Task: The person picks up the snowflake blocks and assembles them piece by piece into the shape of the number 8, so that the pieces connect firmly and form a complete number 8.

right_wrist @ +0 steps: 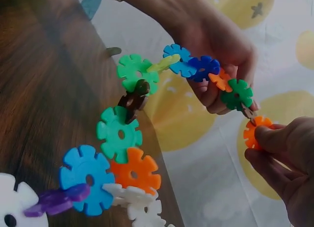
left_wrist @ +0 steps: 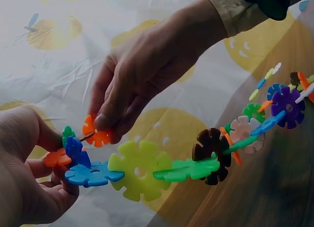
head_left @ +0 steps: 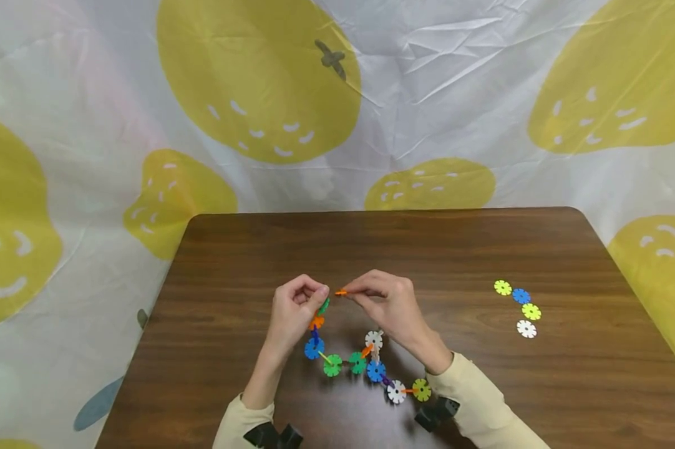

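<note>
A chain of slotted flower-shaped plastic discs (head_left: 332,365) in many colours hangs from my left hand (head_left: 295,305) and curves rightward beneath my right wrist. The left fingertips pinch it near its upper end, by a green disc (right_wrist: 236,95) and a thin brown disc (right_wrist: 248,110). My right hand (head_left: 392,305) pinches an orange disc (right_wrist: 251,132) between thumb and fingers, its edge right at the brown disc in the right wrist view. Both hands are raised over the table. A yellow-green disc (head_left: 422,390) ends the chain's other side, near the right sleeve.
Several loose discs lie in a short row at the right of the brown wooden table (head_left: 539,249): a white one (head_left: 526,329), a blue one (head_left: 521,296) and yellow-green ones (head_left: 503,287). A fruit-print cloth (head_left: 393,112) hangs behind the table's far edge.
</note>
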`<move>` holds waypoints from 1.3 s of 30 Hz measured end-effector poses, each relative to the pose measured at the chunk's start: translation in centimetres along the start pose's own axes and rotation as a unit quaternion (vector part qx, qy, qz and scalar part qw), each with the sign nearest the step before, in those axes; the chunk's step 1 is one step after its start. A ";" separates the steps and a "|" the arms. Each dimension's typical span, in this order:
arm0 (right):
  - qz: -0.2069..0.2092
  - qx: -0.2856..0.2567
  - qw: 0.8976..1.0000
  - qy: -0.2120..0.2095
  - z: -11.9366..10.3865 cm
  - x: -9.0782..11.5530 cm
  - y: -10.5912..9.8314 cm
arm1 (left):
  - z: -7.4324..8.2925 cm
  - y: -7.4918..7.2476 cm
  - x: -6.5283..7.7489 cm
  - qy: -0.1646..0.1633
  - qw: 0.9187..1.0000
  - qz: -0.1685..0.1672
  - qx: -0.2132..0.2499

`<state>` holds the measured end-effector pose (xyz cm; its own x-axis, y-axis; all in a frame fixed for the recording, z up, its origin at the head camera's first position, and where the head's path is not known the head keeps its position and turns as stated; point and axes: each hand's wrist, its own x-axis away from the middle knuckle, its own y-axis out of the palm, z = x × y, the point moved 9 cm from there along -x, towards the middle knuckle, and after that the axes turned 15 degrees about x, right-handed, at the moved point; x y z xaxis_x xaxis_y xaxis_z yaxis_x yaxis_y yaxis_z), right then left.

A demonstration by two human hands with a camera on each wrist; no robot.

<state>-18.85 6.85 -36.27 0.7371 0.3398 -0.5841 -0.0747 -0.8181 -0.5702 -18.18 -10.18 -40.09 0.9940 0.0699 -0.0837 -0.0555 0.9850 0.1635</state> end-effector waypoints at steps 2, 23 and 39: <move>0.010 0.001 1.000 -0.002 0.0 -0.1 -0.2 | 0.2 0.0 -0.2 0.005 1.000 0.001 0.003; 0.055 -0.026 0.998 0.005 0.5 0.9 0.1 | -0.2 0.3 0.4 -0.016 0.999 0.031 0.002; 0.044 -0.025 0.998 -0.025 0.2 1.1 -0.2 | 0.3 0.7 0.4 -0.022 0.999 -0.018 0.015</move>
<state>-18.09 7.50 -36.89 0.6947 0.2865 -0.6598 -0.1041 -0.8676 -0.4863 -17.83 -9.47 -39.74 0.9986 0.0260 -0.0463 -0.0167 0.9814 0.1910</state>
